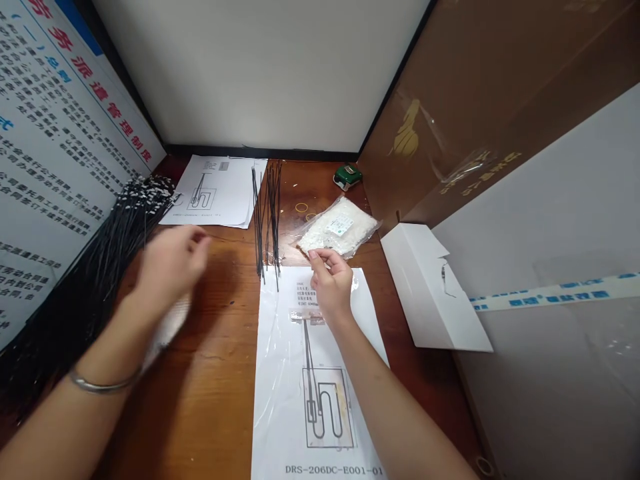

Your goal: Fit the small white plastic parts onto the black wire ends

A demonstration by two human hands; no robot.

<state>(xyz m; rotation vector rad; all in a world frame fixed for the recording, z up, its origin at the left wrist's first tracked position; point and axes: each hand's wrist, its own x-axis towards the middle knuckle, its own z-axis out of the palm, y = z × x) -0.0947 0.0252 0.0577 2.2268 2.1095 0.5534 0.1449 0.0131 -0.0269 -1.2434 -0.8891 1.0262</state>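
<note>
My left hand hangs over the left part of the table, near a large bundle of black wires with white ends. Its fingers are curled in towards the thumb and slightly blurred; anything between them is too small to make out. Below its wrist lies a white, partly hidden item. My right hand is above the top of a printed drawing sheet, thumb and forefinger pinched together. What they pinch, if anything, I cannot make out. Just behind that hand is a clear bag of small white pieces.
Several loose black wires lie mid-table, beside more drawing sheets. A green tape measure sits at the back. On the right, a white folded box stands before a brown carton. A printed board leans at left.
</note>
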